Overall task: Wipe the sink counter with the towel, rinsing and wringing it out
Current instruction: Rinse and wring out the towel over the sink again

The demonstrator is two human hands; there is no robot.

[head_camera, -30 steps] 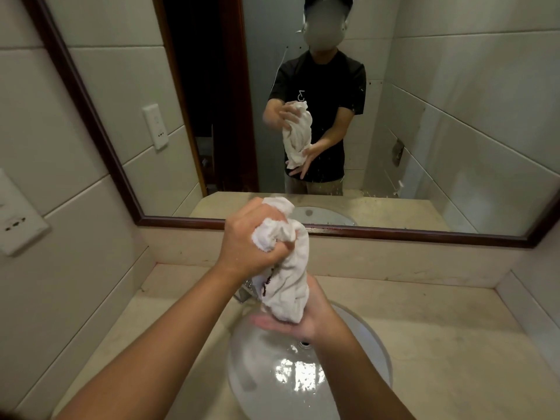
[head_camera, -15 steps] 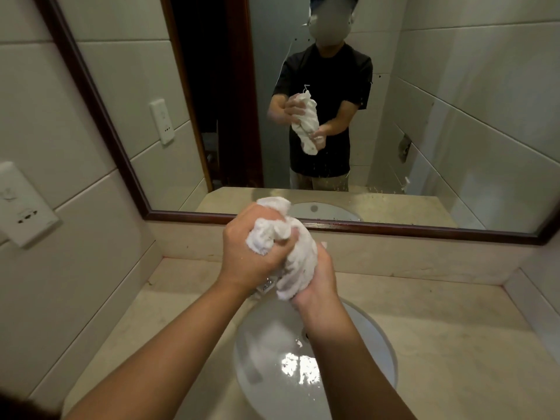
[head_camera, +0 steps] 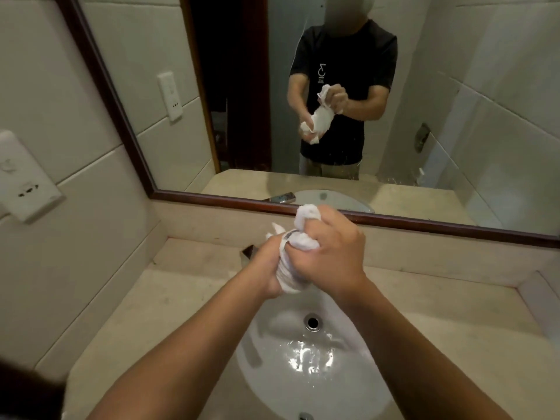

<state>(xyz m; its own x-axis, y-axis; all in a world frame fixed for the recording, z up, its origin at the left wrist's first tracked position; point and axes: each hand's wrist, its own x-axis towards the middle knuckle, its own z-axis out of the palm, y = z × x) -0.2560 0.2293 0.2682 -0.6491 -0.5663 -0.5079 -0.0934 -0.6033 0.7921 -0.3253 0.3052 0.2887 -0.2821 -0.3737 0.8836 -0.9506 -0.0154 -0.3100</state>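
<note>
towel [head_camera: 291,262] gripped by both hands, above basin [head_camera: 318,386].

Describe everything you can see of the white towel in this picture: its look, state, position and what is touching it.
The towel is white cloth, bunched and twisted into a thick rope. It runs roughly upright, held in the air above the sink basin, touching neither basin nor counter. The left hand grips its lower part and the right hand grips its upper part, with a crumpled end poking out above the right fingers. A small dark-marked label shows between the hands. The wall mirror reflects the same twisted towel.
</note>
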